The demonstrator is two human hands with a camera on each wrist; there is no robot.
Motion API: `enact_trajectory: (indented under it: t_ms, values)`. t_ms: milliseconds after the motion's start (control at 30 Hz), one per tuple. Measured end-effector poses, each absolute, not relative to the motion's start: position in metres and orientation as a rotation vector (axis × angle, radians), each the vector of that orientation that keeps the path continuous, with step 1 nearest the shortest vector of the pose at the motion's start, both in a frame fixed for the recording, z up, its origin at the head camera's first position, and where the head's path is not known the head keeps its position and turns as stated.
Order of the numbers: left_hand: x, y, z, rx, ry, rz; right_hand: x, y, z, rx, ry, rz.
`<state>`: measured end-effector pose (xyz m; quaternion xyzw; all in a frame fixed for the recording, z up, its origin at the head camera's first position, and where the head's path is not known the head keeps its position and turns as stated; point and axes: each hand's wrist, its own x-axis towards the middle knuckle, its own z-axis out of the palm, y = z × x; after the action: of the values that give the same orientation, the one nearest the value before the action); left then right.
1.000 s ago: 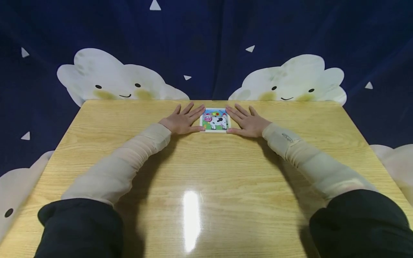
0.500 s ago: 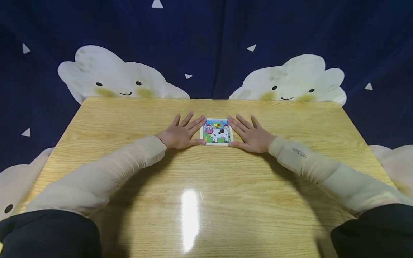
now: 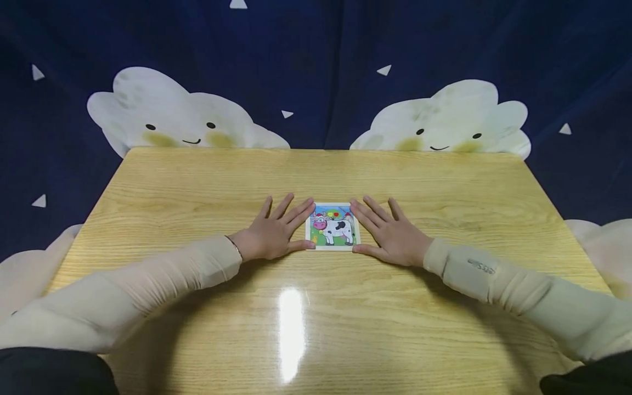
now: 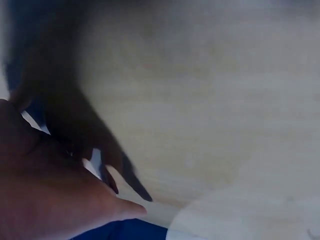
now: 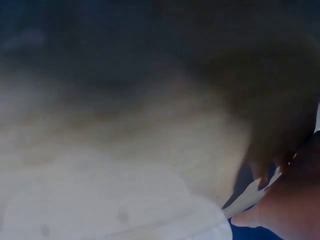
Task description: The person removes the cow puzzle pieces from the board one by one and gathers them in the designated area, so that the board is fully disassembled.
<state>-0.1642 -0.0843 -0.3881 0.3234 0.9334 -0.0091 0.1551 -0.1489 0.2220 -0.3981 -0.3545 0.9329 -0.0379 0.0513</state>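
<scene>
A small square picture card with a white border and a cartoon cow (image 3: 333, 226) lies flat on the wooden table in the head view. My left hand (image 3: 270, 233) is spread beside it, index fingertip and thumb tip touching its left edge. On the opposite side my right hand (image 3: 397, 238) is spread too, with index fingertip and thumb tip at the card's right edge. The fingers of both hands are straight. In the left wrist view the left hand (image 4: 65, 200) shows at the lower left; the right hand (image 5: 285, 205) shows at the lower right of the right wrist view. Neither wrist view shows the card.
The light wooden table (image 3: 212, 334) reaches to a far edge in front of a dark blue curtain (image 3: 306, 55) printed with white clouds and triangles. A bright light reflection lies on the tabletop nearer the body.
Both hands and the cow card between them have moved together across the table toward the body. The hands keep their spread pose at the card's sides.
</scene>
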Motion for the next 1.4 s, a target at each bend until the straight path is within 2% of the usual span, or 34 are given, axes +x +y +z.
enact_trajectory:
  t_ms: [700, 1100, 1400]
  values:
    - [-0.084, -0.091, -0.393, 0.972, 2.76, -0.043, -0.073, 0.218, -0.401, -1.208, 2.928, -0.224]
    - [-0.081, -0.09, -0.391, 1.004, 2.748, 0.009, -0.065, 0.219, -0.403, -1.128, 2.913, -0.217]
    - [-0.071, -0.086, -0.374, 1.08, 2.791, 0.2, -0.07, 0.226, -0.378, -1.144, 2.788, -0.41]
